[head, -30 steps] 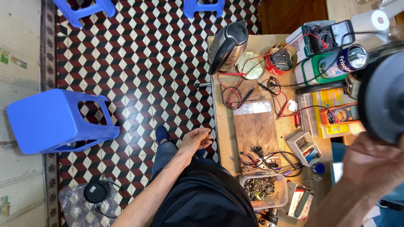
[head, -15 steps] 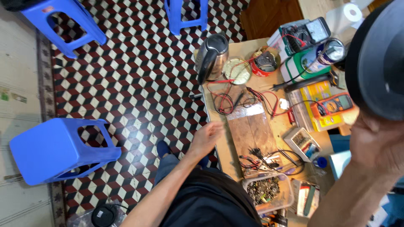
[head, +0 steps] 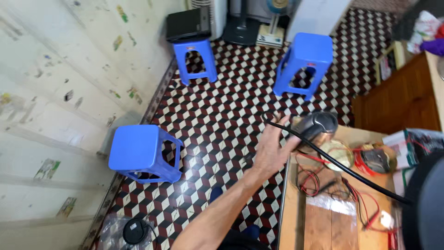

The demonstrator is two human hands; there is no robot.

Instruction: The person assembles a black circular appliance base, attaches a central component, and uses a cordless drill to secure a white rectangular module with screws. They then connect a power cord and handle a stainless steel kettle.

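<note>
The left hand (head: 270, 150), which a second ago rests low by the near edge of the workbench (head: 292, 217), is now lifted with the arm stretched out and the fingers spread, touching a black cable (head: 342, 169). That cable now runs taut across the bench from the hand toward the large dark round object (head: 425, 203) at the right edge, where before no such line crossed the bench. The right hand, seen earlier at the lower right, is out of view. The dark round object now sits lower in the frame.
</note>
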